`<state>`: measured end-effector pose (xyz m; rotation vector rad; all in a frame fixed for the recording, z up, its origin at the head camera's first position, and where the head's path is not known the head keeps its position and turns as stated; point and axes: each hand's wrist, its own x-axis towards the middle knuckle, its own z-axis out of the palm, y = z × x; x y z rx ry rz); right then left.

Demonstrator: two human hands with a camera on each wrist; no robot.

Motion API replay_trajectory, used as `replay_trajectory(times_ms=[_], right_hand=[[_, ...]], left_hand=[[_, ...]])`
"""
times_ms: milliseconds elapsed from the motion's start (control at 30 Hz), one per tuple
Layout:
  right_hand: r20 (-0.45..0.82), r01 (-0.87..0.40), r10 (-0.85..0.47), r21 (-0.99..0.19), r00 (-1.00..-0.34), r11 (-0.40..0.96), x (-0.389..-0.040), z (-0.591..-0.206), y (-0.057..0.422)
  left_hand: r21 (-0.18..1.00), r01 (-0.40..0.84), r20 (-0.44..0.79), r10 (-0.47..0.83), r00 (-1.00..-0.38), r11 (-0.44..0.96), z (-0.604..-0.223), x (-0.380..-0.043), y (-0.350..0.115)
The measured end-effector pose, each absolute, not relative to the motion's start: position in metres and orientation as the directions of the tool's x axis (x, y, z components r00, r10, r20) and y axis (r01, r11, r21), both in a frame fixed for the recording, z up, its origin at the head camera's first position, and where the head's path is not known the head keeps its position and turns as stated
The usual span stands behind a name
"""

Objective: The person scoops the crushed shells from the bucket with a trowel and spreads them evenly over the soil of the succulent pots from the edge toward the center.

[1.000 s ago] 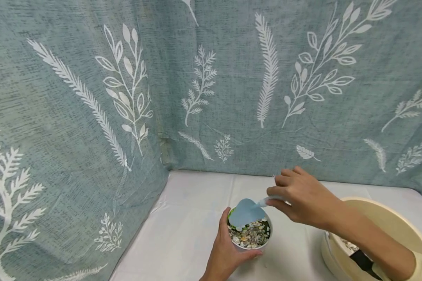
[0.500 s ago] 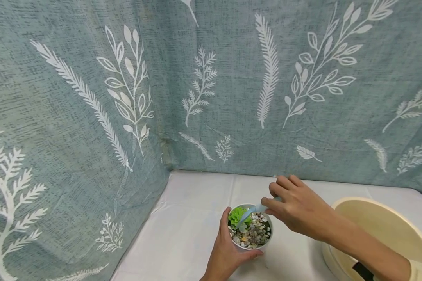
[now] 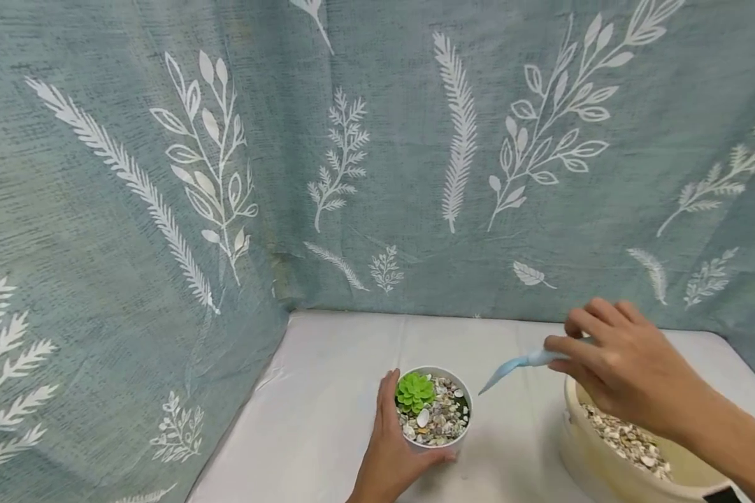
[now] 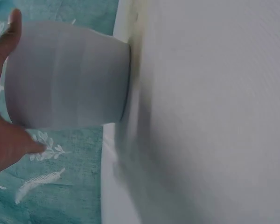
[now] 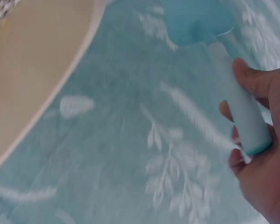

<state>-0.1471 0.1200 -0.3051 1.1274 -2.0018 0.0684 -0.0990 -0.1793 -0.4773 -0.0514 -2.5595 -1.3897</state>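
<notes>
A white pot (image 4: 79, 77) stands upright on the table in the left wrist view. In the head view it holds a bright green succulent (image 3: 414, 393) and small pebbles (image 3: 443, 423). My left hand (image 3: 390, 453) grips the pot from its left side, thumb at the front and fingers at the back. My right hand (image 3: 626, 367) holds a light blue toy shovel (image 3: 508, 372) by its handle, fingers curled round it as the right wrist view shows. The shovel is in the air between the pot and a cream bucket (image 3: 577, 436), blade angled down to the left.
The bucket, at the right, contains a heap of pebbles (image 3: 629, 441). A white cloth (image 3: 327, 391) covers the table. Green-blue curtains (image 3: 390, 175) with white leaf prints hang along the back and left side.
My right hand has drawn the shovel away from the pot, rightward toward the bucket, leaving the succulent in full view. My left hand keeps its grip on the pot. The head view has shifted slightly.
</notes>
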Motion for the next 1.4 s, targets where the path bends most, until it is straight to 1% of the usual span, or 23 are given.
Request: replay_trajectory(times_ms=[67, 100, 133, 200, 267, 300, 333, 367, 433, 467, 533, 633, 667, 733, 833, 900, 1033, 1100, 1200, 1400], right_hand=[[0.687, -0.672, -0.639, 0.293, -0.347, 0.68, -0.138, -0.298, 0.148], [0.694, -0.638, -0.614, 0.287, -0.376, 0.714, -0.135, -0.296, 0.162], [0.694, -0.599, -0.593, 0.287, -0.408, 0.748, -0.132, -0.294, 0.176], [0.682, -0.521, -0.553, 0.286, -0.479, 0.804, -0.128, -0.292, 0.201], [0.624, -0.462, -0.511, 0.257, -0.591, 0.849, -0.127, -0.293, 0.222], [0.579, -0.438, -0.488, 0.237, -0.653, 0.867, -0.127, -0.295, 0.23], [0.526, -0.414, -0.462, 0.216, -0.714, 0.884, -0.129, -0.297, 0.236], [0.472, -0.397, -0.438, 0.19, -0.765, 0.898, -0.13, -0.301, 0.242], [0.387, -0.386, -0.414, 0.151, -0.824, 0.91, -0.136, -0.311, 0.247], [0.361, -0.39, -0.414, 0.141, -0.835, 0.91, -0.14, -0.318, 0.247], [0.346, -0.405, -0.43, 0.144, -0.834, 0.903, -0.149, -0.334, 0.247], [0.344, -0.415, -0.445, 0.161, -0.827, 0.895, -0.159, -0.354, 0.244], [0.343, -0.416, -0.451, 0.174, -0.824, 0.892, -0.162, -0.36, 0.243], [0.34, -0.428, -0.469, 0.191, -0.815, 0.883, -0.167, -0.37, 0.243], [0.32, -0.446, -0.472, 0.157, -0.821, 0.881, -0.169, -0.38, 0.247], [0.313, -0.436, -0.44, 0.086, -0.842, 0.896, -0.169, -0.384, 0.254], [0.289, -0.401, -0.359, -0.101, -0.888, 0.911, -0.167, -0.386, 0.252], [0.289, -0.394, -0.34, -0.154, -0.895, 0.906, -0.168, -0.387, 0.25], [0.276, -0.383, -0.319, -0.219, -0.907, 0.897, -0.169, -0.389, 0.249], [0.218, -0.281, -0.213, -0.361, -0.952, 0.889, -0.162, -0.392, 0.26]], left_hand=[[0.767, 0.242, 0.348, -0.069, -0.935, 0.594, -0.476, -0.1, -0.168], [0.724, 0.321, 0.444, -0.058, -0.894, 0.61, -0.475, -0.101, -0.162], [0.675, 0.406, 0.544, -0.045, -0.838, 0.616, -0.473, -0.102, -0.155], [0.551, 0.598, 0.733, 0.005, -0.681, 0.582, -0.468, -0.106, -0.138], [0.436, 0.74, 0.835, 0.078, -0.545, 0.512, -0.46, -0.111, -0.118], [0.398, 0.792, 0.856, 0.124, -0.503, 0.464, -0.456, -0.114, -0.107], [0.405, 0.821, 0.845, 0.177, -0.504, 0.402, -0.453, -0.117, -0.095], [0.437, 0.828, 0.815, 0.233, -0.53, 0.352, -0.449, -0.119, -0.084], [0.541, 0.777, 0.696, 0.347, -0.629, 0.322, -0.445, -0.123, -0.064], [0.595, 0.736, 0.621, 0.398, -0.676, 0.323, -0.444, -0.124, -0.055], [0.688, 0.628, 0.453, 0.461, -0.763, 0.364, -0.445, -0.127, -0.041], [0.742, 0.531, 0.308, 0.496, -0.812, 0.409, -0.449, -0.13, -0.024], [0.749, 0.518, 0.292, 0.497, -0.817, 0.413, -0.45, -0.131, -0.02], [0.751, 0.526, 0.302, 0.5, -0.812, 0.4, -0.455, -0.133, -0.015], [0.737, 0.578, 0.358, 0.524, -0.773, 0.349, -0.462, -0.137, -0.006], [0.733, 0.606, 0.386, 0.543, -0.746, 0.311, -0.466, -0.141, 0.002], [0.763, 0.57, 0.361, 0.53, -0.767, 0.305, -0.469, -0.142, 0.006], [0.761, 0.56, 0.358, 0.508, -0.783, 0.328, -0.468, -0.141, 0.006], [0.751, 0.562, 0.361, 0.498, -0.789, 0.346, -0.467, -0.141, 0.005], [0.758, 0.555, 0.348, 0.508, -0.788, 0.342, -0.47, -0.142, 0.008]])
